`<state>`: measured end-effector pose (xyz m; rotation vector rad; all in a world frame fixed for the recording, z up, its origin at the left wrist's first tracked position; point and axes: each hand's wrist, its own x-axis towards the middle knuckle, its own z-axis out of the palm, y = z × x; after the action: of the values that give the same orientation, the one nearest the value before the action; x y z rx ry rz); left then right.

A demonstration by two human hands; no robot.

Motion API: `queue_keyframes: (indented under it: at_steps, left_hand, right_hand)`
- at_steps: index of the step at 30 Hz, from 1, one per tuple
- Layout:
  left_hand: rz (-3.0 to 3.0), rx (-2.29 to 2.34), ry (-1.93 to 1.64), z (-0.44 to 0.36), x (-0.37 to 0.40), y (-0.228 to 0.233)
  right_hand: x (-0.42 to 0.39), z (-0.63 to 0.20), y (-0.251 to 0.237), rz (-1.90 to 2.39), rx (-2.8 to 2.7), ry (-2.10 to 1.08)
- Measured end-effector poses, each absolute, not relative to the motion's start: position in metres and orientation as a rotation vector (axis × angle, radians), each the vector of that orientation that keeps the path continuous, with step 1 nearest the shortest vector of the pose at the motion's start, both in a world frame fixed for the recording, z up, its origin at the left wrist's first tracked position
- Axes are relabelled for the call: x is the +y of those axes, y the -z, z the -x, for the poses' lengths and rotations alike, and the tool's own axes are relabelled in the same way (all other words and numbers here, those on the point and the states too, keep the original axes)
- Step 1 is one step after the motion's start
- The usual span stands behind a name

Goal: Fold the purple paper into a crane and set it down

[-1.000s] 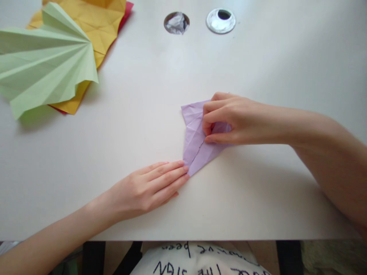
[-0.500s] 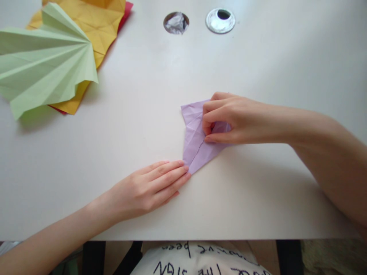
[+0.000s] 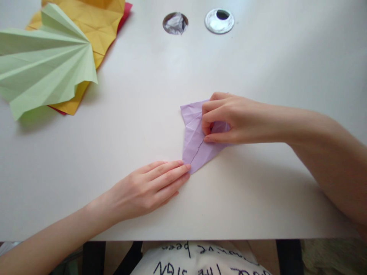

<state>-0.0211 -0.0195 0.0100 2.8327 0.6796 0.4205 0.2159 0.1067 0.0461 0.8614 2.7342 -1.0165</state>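
A creased, folded piece of purple paper (image 3: pixel 192 131) lies on the white table, with a dark jagged line running from its lower corner up toward my right thumb. My left hand (image 3: pixel 155 185) rests flat, fingers stretched out, and its fingertips press the paper's lower corner. Over the paper's upper right part, my right hand (image 3: pixel 222 118) has its fingers curled and the thumb close to them, touching the sheet. What sits between those fingers, if anything, is hidden. The hand also covers much of the paper's right side.
At the upper left, a pleated light green paper (image 3: pixel 51 61) lies over a creased yellow paper (image 3: pixel 100 23), with a red sheet (image 3: pixel 126 13) underneath. Farther back, the table (image 3: pixel 129 95) has a hole stuffed with crumpled material (image 3: pixel 175 23) and a round silver grommet (image 3: pixel 219 22).
My left fingertips have shifted very slightly on the paper's lower corner. My right hand and the purple paper stay almost where they were.
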Motion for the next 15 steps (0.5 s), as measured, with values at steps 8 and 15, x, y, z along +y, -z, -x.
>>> queue_keyframes:
  at_steps: [8, 15]
  left_hand:
    - [-2.88, 0.694, -0.322, 0.0225, -0.0201, -0.0084]
    - [-2.872, 0.705, -0.318, 0.0224, -0.0201, -0.0106]
  right_hand:
    - [0.1064, -0.2164, -0.0462, -0.868, 2.73, 1.024]
    - [0.1064, -0.2162, -0.0461, -0.865, 2.727, 1.037]
